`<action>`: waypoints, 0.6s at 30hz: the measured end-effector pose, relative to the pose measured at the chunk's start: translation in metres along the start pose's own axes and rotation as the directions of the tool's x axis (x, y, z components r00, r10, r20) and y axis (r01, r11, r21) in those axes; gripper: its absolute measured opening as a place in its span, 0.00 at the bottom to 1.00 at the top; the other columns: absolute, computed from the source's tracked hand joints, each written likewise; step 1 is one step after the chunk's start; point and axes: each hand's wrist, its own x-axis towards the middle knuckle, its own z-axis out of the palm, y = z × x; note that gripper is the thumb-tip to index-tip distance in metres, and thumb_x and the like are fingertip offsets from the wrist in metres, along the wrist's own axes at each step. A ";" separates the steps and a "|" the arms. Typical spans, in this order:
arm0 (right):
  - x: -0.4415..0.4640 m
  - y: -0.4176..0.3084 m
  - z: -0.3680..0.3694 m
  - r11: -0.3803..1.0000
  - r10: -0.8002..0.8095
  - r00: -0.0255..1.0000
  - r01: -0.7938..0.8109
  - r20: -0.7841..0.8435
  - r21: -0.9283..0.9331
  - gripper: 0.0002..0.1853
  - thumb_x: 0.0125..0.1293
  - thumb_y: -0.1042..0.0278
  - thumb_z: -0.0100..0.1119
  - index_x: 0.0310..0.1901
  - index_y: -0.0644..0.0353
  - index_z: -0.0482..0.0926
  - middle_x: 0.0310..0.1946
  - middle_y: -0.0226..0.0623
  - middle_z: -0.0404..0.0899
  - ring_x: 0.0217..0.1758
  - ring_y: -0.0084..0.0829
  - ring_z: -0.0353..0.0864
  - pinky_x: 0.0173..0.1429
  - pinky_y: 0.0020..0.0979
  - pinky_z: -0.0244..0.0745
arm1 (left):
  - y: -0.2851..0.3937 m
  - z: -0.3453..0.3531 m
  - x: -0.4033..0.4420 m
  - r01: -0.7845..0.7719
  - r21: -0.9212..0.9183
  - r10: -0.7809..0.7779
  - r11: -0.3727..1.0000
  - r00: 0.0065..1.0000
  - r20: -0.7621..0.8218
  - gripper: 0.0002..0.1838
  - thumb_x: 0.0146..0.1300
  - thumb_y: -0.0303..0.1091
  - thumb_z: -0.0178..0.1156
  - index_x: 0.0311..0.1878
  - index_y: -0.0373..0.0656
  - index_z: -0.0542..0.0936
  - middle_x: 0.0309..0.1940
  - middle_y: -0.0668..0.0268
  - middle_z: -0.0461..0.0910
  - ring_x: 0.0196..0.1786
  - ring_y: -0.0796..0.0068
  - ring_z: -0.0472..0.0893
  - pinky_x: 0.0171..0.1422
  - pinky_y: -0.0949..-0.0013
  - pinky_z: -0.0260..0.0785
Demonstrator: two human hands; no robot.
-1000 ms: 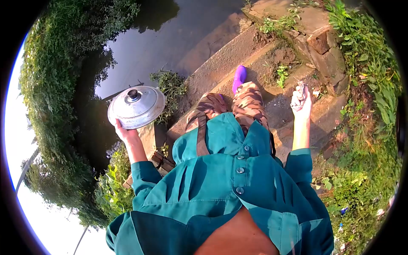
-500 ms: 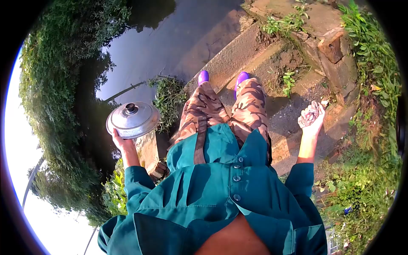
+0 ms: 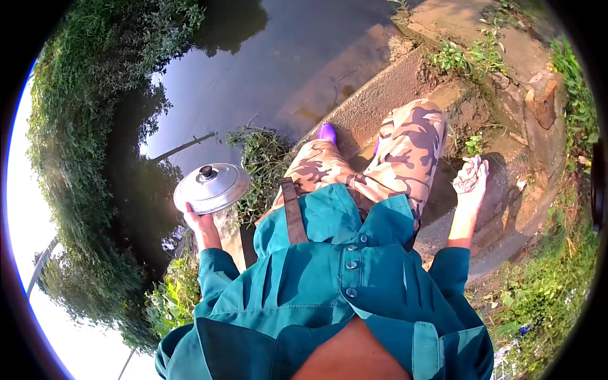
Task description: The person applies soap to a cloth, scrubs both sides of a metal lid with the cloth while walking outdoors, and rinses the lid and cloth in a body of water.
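My left hand (image 3: 201, 223) grips the edge of a round silvery metal pot lid (image 3: 218, 191) with a black knob (image 3: 207, 171) on top. I hold it out to the left, a little tilted; whether a pan sits beneath it I cannot tell. Out to the right, my right hand (image 3: 470, 190) is palm up, with its fingers curled around a handful of pale pinkish-grey pieces (image 3: 467, 176). Their exact kind is unclear.
Dark water (image 3: 297, 57) lies ahead and to the left. My purple shoe (image 3: 327, 132) is on a narrow concrete ledge (image 3: 373, 98) beside it. Stone blocks (image 3: 541, 107) and weeds (image 3: 544, 297) line the right. A leafy clump (image 3: 259, 155) grows by the water.
My right leg has lifted and bent in a step forward along the ledge. The pot lid has shifted slightly right in view. Both hands keep their hold.
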 end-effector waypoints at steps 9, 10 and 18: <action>0.029 -0.003 0.054 0.986 0.162 0.987 -0.163 0.013 0.042 0.26 0.67 0.40 0.38 0.20 0.50 0.68 0.12 0.27 0.67 0.08 0.23 0.57 0.12 0.25 0.52 | 0.023 0.026 0.013 -0.010 0.026 0.013 1.000 0.992 -0.127 0.29 0.66 0.46 0.48 0.65 0.39 0.62 0.65 0.56 0.63 0.66 0.57 0.63 0.71 0.48 0.50; 0.040 -0.004 0.065 0.990 0.140 0.987 -0.142 -0.083 -0.023 0.26 0.67 0.39 0.38 0.19 0.49 0.66 0.12 0.28 0.67 0.08 0.24 0.57 0.12 0.25 0.52 | 0.018 0.029 0.023 -0.008 0.013 0.010 1.000 0.986 -0.169 0.29 0.65 0.47 0.49 0.64 0.39 0.63 0.65 0.56 0.63 0.66 0.56 0.64 0.71 0.48 0.50; 0.102 -0.030 0.061 0.977 0.173 0.985 -0.172 0.005 0.124 0.19 0.65 0.46 0.41 0.28 0.53 0.71 0.22 0.29 0.70 0.22 0.27 0.66 0.22 0.31 0.63 | -0.008 0.113 0.035 -0.071 0.299 0.061 0.952 0.997 0.043 0.28 0.65 0.44 0.50 0.63 0.37 0.64 0.63 0.56 0.65 0.64 0.58 0.66 0.70 0.50 0.52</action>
